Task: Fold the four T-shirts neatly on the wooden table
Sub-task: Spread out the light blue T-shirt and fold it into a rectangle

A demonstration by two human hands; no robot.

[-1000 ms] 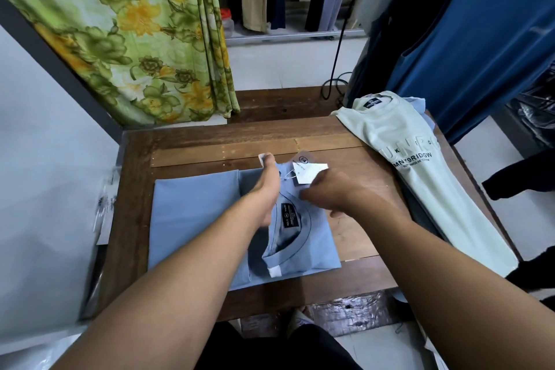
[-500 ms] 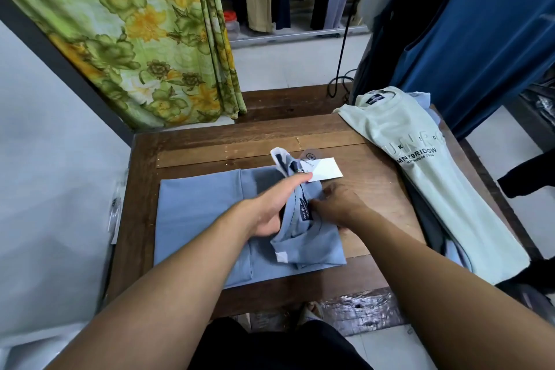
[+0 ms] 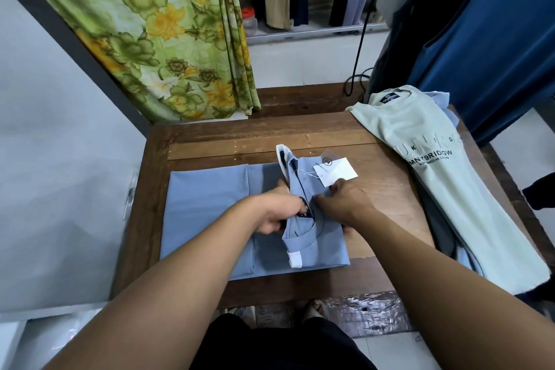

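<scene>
Both hands work at the collar end of the light blue T-shirt (image 3: 207,207). The left hand (image 3: 277,215) has its fingers curled round a raised fold of fabric beside the neck label. The right hand (image 3: 345,204) pinches the cloth on the opposite side of that fold, just below the white hang tag (image 3: 338,173); its fingertips are partly hidden by the cloth. The raised fold runs away from the person, from the near edge to the far edge, with a white-trimmed sleeve end at each extremity. The garment's long axis lies crosswise, left to right, on the wooden table (image 3: 240,141). Its flat, already narrowed body extends to the left of the hands, so the left hand is nearer to it. Judged from this layout, the next fold must bring the body end and the collar end together along the crosswise axis. The pale green T-shirt (image 3: 435,177) tops a pile at the right table edge, well apart and nearer the right hand.
</scene>
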